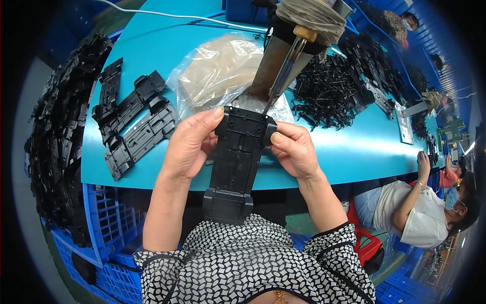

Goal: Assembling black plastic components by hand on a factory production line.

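Between my two hands is a black plastic chassis-like part (235, 162), its far end up against a bench-mounted tool and its near end close to my body. My left hand (190, 144) pinches the far left corner between thumb and fingers. At the far right corner, my right hand (295, 149) grips the same part. The slim metal rod (284, 68) of the tool comes down to the part's far right corner; whether its tip touches the plastic I cannot tell. Cloth is wrapped round the tool's upper end (314, 20).
Several similar black parts (139, 134) lie left on the turquoise table (349, 157). A tall stack of them (63, 137) stands by blue crates (109, 215). A clear plastic bag (217, 68) lies behind my hands. Small black pieces (324, 91) are heaped right. A co-worker (405, 207) sits at the right.
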`<state>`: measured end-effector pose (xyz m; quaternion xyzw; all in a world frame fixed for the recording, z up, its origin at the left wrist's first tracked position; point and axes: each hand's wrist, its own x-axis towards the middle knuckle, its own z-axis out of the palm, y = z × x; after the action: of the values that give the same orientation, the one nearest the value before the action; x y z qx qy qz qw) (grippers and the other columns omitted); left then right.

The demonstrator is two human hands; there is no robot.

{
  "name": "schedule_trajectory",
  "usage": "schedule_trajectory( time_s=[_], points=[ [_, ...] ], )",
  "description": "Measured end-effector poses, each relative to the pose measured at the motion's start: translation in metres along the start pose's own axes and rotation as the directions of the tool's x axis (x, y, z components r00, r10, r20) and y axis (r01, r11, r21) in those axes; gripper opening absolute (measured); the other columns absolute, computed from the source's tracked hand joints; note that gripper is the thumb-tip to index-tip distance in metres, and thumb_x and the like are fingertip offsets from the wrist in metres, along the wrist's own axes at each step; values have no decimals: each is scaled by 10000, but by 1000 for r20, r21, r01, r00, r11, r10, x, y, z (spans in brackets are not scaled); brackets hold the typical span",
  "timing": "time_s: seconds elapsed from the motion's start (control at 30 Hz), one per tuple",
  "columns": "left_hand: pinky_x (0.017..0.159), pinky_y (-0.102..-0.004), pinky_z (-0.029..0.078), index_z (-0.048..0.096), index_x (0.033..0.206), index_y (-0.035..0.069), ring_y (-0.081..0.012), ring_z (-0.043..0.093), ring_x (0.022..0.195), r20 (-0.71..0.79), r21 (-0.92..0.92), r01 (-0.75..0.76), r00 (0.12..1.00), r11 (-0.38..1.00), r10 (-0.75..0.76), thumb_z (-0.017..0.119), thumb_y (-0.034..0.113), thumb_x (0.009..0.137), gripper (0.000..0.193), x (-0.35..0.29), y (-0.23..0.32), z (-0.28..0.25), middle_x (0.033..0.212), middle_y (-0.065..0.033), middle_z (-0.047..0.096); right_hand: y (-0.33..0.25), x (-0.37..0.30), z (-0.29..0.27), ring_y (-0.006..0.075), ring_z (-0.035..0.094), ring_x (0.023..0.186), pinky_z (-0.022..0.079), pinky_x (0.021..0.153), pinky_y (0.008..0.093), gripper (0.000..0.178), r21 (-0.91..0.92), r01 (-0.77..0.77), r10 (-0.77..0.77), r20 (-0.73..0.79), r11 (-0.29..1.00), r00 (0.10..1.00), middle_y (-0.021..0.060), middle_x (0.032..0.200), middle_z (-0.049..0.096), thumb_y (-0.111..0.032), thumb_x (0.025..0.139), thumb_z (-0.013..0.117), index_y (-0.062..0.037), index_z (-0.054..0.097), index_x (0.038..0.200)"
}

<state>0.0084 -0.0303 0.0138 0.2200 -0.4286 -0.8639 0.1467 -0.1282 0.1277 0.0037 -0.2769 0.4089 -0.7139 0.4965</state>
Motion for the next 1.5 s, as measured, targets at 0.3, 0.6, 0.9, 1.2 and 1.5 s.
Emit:
schedule_trajectory(
  time_s=[0.3,0.6,0.9,1.2,1.5],
  points=[
    [512,-145,374,598,883,36,-17,493,584,38,7,-11,999,1000,10,569,298,843,267,-1,3,0,732,22,589,2,1,0,124,557,805,451,726,254,353,-1,34,-34,8,999,999,88,921,609,-126,809,599,70,536,1096],
    [505,-149,371,595,878,33,-18,490,579,8,0,-10,1000,1000,10,570,296,842,266,-1,4,4,724,21,585,6,1,-1,120,552,795,453,712,252,360,-23,65,-65,-25,998,998,84,912,609,-133,802,611,67,541,1093],
    [506,-150,375,593,890,31,-19,493,579,8,-6,-9,1000,1000,9,571,294,841,268,0,3,1,732,17,588,2,1,2,121,551,790,451,709,254,347,-15,54,-55,-14,998,998,82,908,610,-128,804,606,66,546,1085],
    [599,-184,455,590,935,35,-62,564,672,37,-61,52,998,997,-50,560,288,848,270,1,-6,-1,809,-5,614,-2,-3,0,116,553,795,444,717,243,329,-27,-34,33,-54,999,998,85,916,610,-125,808,592,73,546,1066],
    [608,-196,444,592,917,42,-51,547,670,129,-96,101,988,990,-89,563,293,848,263,10,-16,16,797,1,605,1,-17,-12,83,538,809,418,725,205,378,2,59,-57,-194,998,979,68,928,602,-142,778,581,83,526,1077]
  ],
)
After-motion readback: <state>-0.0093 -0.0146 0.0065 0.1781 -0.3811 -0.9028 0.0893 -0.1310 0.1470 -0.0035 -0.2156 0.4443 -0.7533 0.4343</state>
